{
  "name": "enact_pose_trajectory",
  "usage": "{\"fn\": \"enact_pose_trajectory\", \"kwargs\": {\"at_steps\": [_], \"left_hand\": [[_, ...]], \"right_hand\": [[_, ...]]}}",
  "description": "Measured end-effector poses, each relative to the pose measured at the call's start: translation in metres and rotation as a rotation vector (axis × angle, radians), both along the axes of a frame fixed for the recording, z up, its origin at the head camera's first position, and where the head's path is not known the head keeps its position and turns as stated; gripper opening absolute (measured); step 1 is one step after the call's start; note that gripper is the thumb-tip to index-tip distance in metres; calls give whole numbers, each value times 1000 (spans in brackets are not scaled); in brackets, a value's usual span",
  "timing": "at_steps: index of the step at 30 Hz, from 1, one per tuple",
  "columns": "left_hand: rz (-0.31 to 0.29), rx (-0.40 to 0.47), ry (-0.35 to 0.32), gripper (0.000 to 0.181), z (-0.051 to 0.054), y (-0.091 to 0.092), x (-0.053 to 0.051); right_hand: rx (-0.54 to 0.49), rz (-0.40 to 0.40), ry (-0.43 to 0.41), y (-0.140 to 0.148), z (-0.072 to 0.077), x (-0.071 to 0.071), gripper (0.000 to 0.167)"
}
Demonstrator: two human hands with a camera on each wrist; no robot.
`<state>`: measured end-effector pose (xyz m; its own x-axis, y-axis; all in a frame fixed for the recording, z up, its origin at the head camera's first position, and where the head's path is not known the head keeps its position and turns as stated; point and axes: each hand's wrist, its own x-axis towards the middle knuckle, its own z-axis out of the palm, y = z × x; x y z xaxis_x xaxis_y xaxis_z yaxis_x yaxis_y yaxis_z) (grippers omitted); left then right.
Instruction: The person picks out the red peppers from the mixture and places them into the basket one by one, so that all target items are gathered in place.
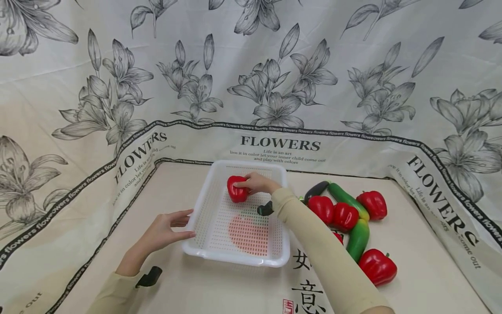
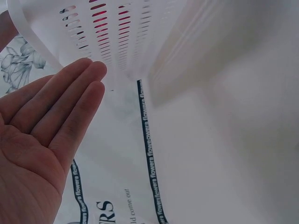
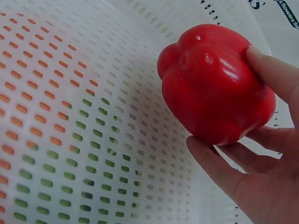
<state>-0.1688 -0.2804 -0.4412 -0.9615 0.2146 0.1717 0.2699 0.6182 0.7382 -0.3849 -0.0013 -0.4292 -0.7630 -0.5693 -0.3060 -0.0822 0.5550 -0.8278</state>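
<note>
My right hand (image 1: 259, 183) grips a red bell pepper (image 1: 237, 189) above the floor of a white slotted plastic basket (image 1: 235, 257). In the right wrist view, the thumb lies on one side of the pepper (image 3: 217, 84) and the fingers (image 3: 215, 168) support it from the other. My left hand (image 1: 166, 231) is by the basket's left wall, its fingers straight. The left wrist view shows the palm facing up and the fingertips (image 2: 96, 70) close to the basket's slotted wall (image 2: 98, 28); whether they touch it, I cannot tell.
Right of the basket lie several red bell peppers (image 1: 372, 205), green zucchini-like vegetables (image 1: 357, 239) and a dark eggplant-like one (image 1: 317, 189). Red and green show through the basket's slots. Flower-printed cloth (image 1: 274, 87) stands around the table (image 1: 423, 261). Each wrist carries a black camera (image 1: 150, 277).
</note>
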Motion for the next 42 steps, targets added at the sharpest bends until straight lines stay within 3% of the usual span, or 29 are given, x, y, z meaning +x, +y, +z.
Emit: {"fn": "enact_pose_trajectory", "kwargs": {"at_steps": [6,11,21,26,42], "left_hand": [[-6,14,4,71,-1,-2,-1],[-5,19,0,71,-1,-2,-1],[5,27,-18,70,1,0,0],[8,26,-14,70,0,0,0],[12,28,-23,70,-1,0,0]], "right_hand": [[-7,0,-28,-8,-4,3,49],[15,-18,2,-13,-4,5,46],[80,-117,87,-22,-12,3,65],[69,-165,86,-28,-14,4,68],[92,-163,150,-32,-14,6,65]]}}
